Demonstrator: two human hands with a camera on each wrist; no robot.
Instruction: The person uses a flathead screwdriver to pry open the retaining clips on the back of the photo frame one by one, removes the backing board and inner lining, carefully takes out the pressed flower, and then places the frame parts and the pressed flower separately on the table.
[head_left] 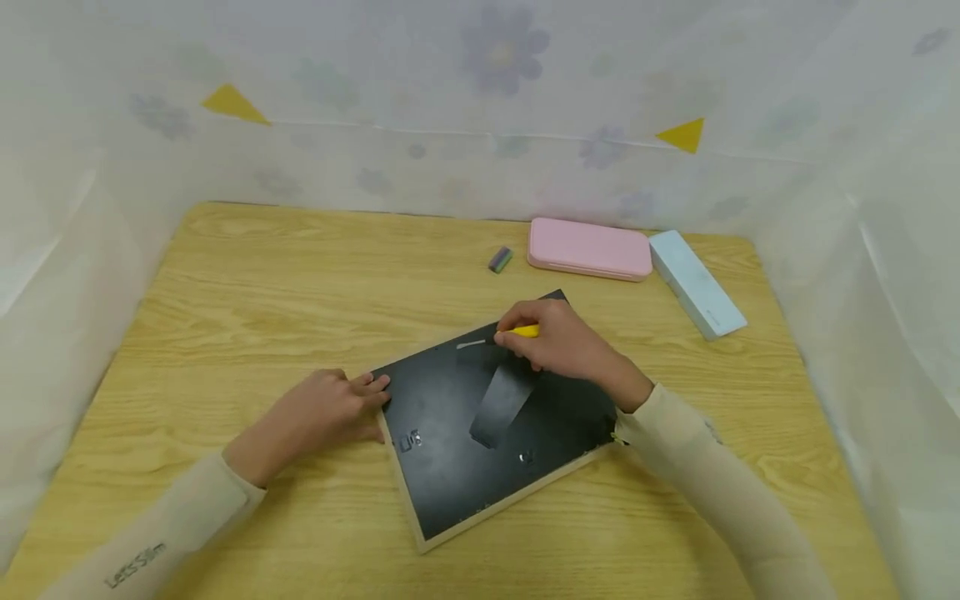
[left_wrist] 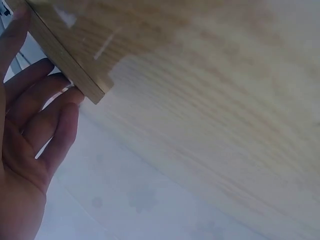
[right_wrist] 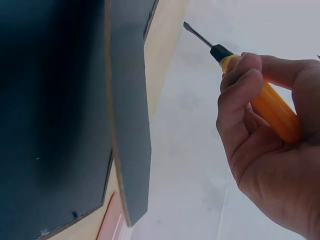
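A picture frame (head_left: pixel 446 483) lies back side up on the table, turned at an angle, with a black backing board and a pale wooden edge (left_wrist: pixel 62 55). My left hand (head_left: pixel 326 408) holds its left corner, thumb and fingers against the wood. My right hand (head_left: pixel 566 342) grips a flat-tipped screwdriver (right_wrist: pixel 274 110) with a yellow-orange handle above the upper part of the board. Its blade points left, near the frame's far edge. A black stand leg (head_left: pixel 504 407) rises from the backing, below the right hand. Small metal hangers (head_left: pixel 411 441) sit on the board.
At the back of the wood-grain table (head_left: pixel 247 308) lie a small eraser-like block (head_left: pixel 500 260), a pink case (head_left: pixel 590 248) and a light blue box (head_left: pixel 697 285). White flowered sheeting (head_left: pixel 420 158) encloses the back and sides.
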